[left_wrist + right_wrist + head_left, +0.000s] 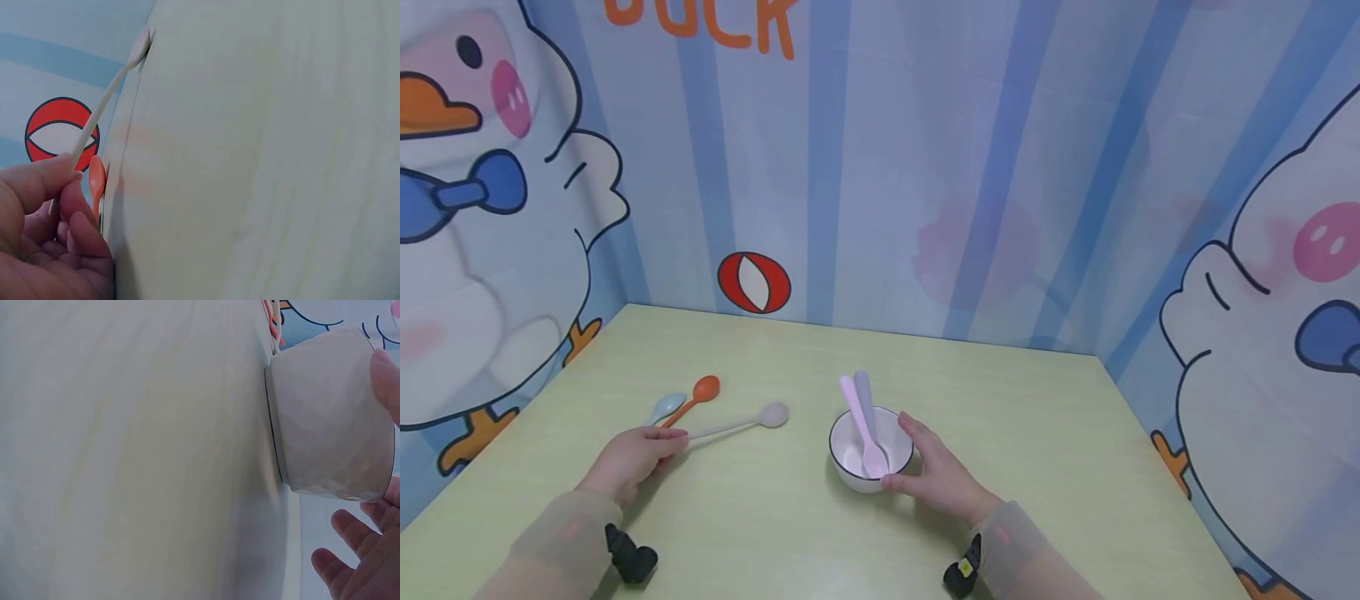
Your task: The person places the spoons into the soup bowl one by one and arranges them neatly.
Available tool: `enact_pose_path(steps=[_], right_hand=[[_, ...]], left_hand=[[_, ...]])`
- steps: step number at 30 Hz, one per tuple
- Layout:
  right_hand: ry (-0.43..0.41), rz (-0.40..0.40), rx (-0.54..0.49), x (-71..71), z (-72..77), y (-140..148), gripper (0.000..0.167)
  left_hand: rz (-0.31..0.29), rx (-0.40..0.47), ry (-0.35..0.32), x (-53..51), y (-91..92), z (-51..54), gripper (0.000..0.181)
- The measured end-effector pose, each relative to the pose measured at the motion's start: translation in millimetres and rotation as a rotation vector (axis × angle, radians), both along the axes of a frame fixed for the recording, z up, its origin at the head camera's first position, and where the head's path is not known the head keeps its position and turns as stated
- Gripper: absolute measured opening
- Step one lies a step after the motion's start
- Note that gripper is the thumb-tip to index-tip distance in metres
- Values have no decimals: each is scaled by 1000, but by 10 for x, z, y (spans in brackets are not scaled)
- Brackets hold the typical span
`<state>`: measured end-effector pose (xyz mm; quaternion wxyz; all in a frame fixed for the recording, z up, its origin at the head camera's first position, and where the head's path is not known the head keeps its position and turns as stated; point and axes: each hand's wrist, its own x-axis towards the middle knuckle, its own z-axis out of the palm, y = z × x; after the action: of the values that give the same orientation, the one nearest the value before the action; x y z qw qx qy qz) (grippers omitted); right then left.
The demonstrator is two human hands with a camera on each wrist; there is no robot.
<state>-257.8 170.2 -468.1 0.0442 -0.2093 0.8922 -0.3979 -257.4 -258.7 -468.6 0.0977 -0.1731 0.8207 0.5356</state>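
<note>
My left hand point(636, 458) pinches the handle end of a pale greyish spoon point(772, 414) between thumb and fingers. In the left wrist view, that spoon point(106, 100) slants upward, its head close to the tabletop. Beyond this hand lie an orange spoon point(706, 389) and a light blue spoon point(668, 406), their handles partly hidden. My right hand point(946, 479) grips a white bowl point(857, 481) with a dark rim, thumb at the near side and fingers at the right. A pink spoon point(872, 458) and a lilac spoon point(863, 392) lean in the bowl, overlapping.
The light yellow-green table point(1000, 400) backs onto a blue striped curtain point(887, 167). Printed ducks appear at left and right. Each wrist carries a small black camera, one at the left wrist point(631, 558) and one at the right wrist point(962, 571).
</note>
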Motion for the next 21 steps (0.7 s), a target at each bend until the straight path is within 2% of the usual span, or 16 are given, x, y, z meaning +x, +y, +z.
enact_pose_path(steps=[5, 10, 16, 18, 21], right_hand=[[2, -3, 5, 0, -5, 4, 98], [5, -2, -2, -18, -31, 8, 99], [0, -5, -2, -14, -29, 9, 99], [0, -4, -2, -10, -24, 9, 99], [2, -3, 1, -12, -26, 11, 99]], left_hand=[[29, 24, -17, 4, 19, 15, 58], [35, 2, -26, 12, 39, 29, 59], [42, 16, -1, -4, 61, 3, 58], [51, 67, 12, -12, 67, -9, 57], [92, 225, 25, -29, 77, -15, 56]])
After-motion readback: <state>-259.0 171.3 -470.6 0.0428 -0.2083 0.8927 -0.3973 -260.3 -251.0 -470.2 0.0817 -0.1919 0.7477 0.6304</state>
